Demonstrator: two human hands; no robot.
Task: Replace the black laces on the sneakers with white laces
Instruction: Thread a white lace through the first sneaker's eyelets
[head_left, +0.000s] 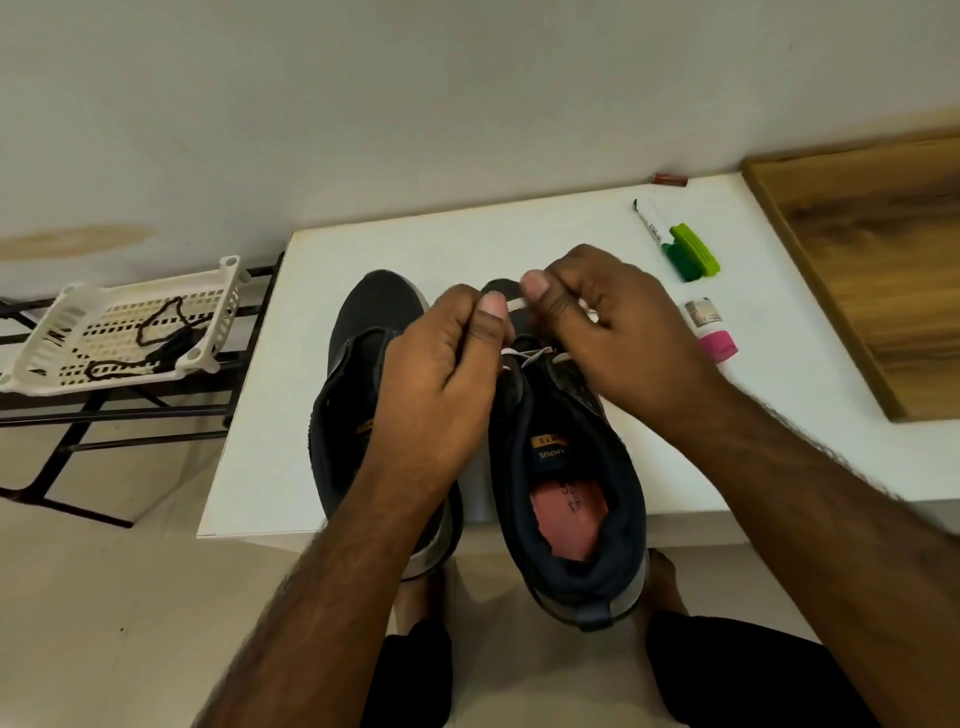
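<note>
While the thin white lace (524, 354) runs across the eyelets of the dark mesh sneaker on the right (569, 467), I keep both hands raised just above its tongue so the lace stays taut and reachable. My left hand (441, 374) pinches one stretch of the lace between thumb and curled fingers (493, 312), and my right hand (602, 332) pinches the other end in the same way, its tip showing white between the two thumbs. I judge the hands sit this close together because I am drawing the two ends even, or beginning a cross or knot; which one I cannot tell.

This sneaker stands on the white worktop (260, 467) with its heel overhanging the near edge towards me, which opens the lacing to my view. The second dark sneaker (353, 374) lies just beside it on the left, partly under my left forearm; whether it is laced is hidden.

The removed black laces (156, 332) lie in the white perforated plastic basket (52, 358) on a black metal rack (130, 415) well apart to the left, out of the way. A green marker (670, 244), a green clip (696, 249) and a small pink-capped tube (709, 332) rest on the worktop to the right.
</note>
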